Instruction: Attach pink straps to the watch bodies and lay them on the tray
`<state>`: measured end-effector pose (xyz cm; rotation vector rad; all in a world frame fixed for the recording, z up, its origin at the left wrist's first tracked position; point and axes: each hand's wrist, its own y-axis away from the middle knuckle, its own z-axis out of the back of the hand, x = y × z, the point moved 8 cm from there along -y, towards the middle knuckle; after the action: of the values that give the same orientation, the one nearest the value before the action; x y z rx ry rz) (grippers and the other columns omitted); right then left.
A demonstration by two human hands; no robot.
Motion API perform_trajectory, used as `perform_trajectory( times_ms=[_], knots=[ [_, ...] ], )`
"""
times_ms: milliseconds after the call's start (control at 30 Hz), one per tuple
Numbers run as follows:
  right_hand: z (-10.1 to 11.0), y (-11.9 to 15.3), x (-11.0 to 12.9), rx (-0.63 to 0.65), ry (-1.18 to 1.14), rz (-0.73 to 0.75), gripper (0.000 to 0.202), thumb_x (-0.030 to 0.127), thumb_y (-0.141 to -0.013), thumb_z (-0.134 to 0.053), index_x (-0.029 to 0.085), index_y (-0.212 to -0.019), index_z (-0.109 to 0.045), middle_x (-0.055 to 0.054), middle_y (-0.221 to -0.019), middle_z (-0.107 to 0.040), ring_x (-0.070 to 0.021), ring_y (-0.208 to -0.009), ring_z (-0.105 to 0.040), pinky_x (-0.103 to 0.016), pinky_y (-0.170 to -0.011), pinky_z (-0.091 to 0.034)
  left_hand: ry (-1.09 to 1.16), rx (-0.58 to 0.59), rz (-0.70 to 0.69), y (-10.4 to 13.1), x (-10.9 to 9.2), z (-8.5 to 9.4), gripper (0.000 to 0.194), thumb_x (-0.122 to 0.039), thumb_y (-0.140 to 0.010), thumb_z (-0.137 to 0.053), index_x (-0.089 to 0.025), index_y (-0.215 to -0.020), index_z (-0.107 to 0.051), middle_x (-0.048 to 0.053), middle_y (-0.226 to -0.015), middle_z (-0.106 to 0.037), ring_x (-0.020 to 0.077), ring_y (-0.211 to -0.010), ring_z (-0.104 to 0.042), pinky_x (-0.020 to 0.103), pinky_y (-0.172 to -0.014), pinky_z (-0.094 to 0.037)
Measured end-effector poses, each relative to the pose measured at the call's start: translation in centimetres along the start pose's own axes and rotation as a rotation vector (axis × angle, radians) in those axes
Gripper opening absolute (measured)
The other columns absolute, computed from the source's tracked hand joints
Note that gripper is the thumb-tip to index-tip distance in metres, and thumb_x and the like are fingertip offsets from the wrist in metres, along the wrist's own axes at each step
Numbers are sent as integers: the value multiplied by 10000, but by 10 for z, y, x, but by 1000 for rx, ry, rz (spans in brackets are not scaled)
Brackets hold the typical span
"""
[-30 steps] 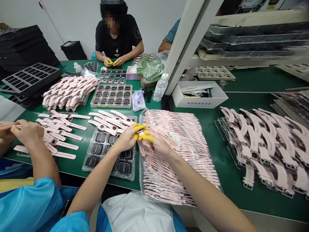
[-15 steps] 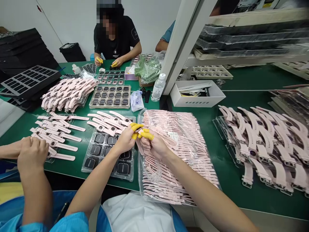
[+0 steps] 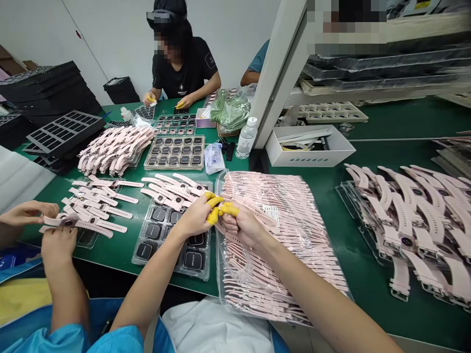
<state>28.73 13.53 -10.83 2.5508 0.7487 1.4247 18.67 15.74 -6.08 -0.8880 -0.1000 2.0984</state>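
My left hand (image 3: 198, 214) and my right hand (image 3: 243, 224), both with yellow finger cots, meet fingertip to fingertip above the edge of a clear bag. Both are closed around a small watch, mostly hidden by the fingers; a pink strap end shows below them. Under my left wrist lies a clear tray (image 3: 201, 275) of black square watch faces. Across its far part rest several pink-strapped watches (image 3: 172, 190). Beneath my right hand is the clear bag of pink watch straps (image 3: 279, 260), in dense rows with a white label.
At left, a co-worker's hands (image 3: 61, 242) hold a pink-strapped watch over more watches (image 3: 97, 203). Another person (image 3: 184, 73) works across the table. A bottle (image 3: 247, 138), a white box (image 3: 309, 154) and a post (image 3: 277, 73) stand ahead. Strapped watches (image 3: 415, 225) lie right.
My view has shifted slightly, so the table appears farther right and lower. My fingers have closed tighter over the dark watch. The co-worker at left now holds up a pink-strapped watch.
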Motion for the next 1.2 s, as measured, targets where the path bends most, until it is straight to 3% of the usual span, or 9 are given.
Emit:
perform_trajectory(
  times_ms=[133,367,800,1200],
  knots=[
    [-1,1,-3,3,25,-27,371,441,-735,-790,215,-824,-509,118,-475,-364,-47,-420,-208,-201,-421,-127,-43,32,13,1,-2,-1,387,-271,-1004,-487,-162,-1365,-578,141,-1190,-587,257,-1080,-608,424,-983,-550],
    [-3,3,3,31,40,35,377,477,-765,-785,208,-814,-525,107,-486,-392,-50,-422,-241,-212,-432,-158,187,-35,8,2,-2,6,398,-292,-1078,-375,-215,-1435,-533,123,-1240,-585,245,-1161,-598,431,-1059,-511],
    [-5,4,5,31,-35,39,380,450,-751,-794,219,-756,-492,94,-487,-380,-61,-435,-238,-214,-434,-169,140,-85,23,0,-2,-3,457,-230,-1014,-408,-201,-1461,-499,134,-1239,-582,261,-1138,-593,456,-1030,-515],
    [-2,5,9,16,164,51,303,440,-781,-721,211,-793,-522,94,-496,-408,-63,-436,-260,-216,-445,-180,147,-51,10,1,-3,5,439,-206,-997,-422,-204,-1407,-578,130,-1252,-597,253,-1159,-616,454,-1038,-522]
  ],
)
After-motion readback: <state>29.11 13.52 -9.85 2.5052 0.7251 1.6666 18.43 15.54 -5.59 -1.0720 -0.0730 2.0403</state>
